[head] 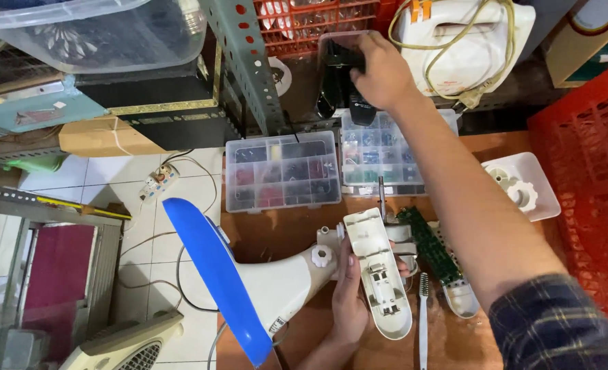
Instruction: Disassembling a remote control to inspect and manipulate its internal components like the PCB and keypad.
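Note:
A white megaphone with a blue-rimmed horn (249, 288) lies on the brown table (276, 233). My left hand (350, 301) grips its opened white handle housing (379, 281) at the bottom centre. My right hand (381, 68) reaches far back to the top centre and is shut on black tool handles (338, 82) standing in a clear container. A green circuit board (431, 247) and a white toothbrush (423, 322) lie just right of the housing.
Two clear compartment boxes of small parts (281, 171) (379, 154) sit at the table's back. A white tray with plastic gears (523, 185) and a red crate (588, 178) are at the right. A power strip (159, 182) and a fan (122, 346) are on the tiled floor, left.

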